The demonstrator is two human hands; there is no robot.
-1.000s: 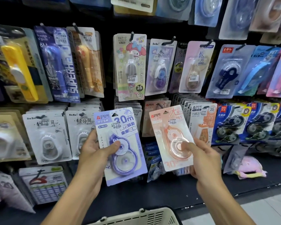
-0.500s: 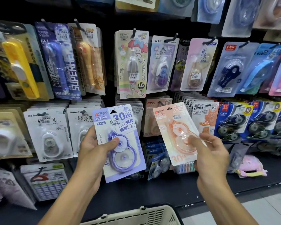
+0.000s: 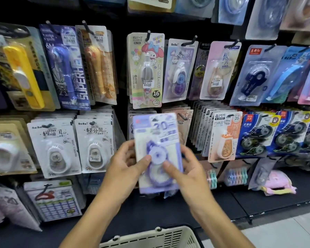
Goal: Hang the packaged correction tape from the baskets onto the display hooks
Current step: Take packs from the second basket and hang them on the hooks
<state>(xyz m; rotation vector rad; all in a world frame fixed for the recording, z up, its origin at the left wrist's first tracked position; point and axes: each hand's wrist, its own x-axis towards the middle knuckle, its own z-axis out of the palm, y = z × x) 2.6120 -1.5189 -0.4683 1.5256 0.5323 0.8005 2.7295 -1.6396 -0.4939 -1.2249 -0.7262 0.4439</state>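
Left hand (image 3: pixel 125 169) and right hand (image 3: pixel 190 174) both grasp the purple correction tape pack (image 3: pixel 157 151), thumbs on its front. Forearms converge above the near basket (image 3: pixel 150 238).

Two hands (image 3: pixel 157 169), one purple tape pack (image 3: pixel 157 151), one basket (image 3: pixel 150 237)

Left hand (image 3: pixel 125 169) and right hand (image 3: pixel 188 172) raised together, thumbs forward, fingers curled, forearms converging.
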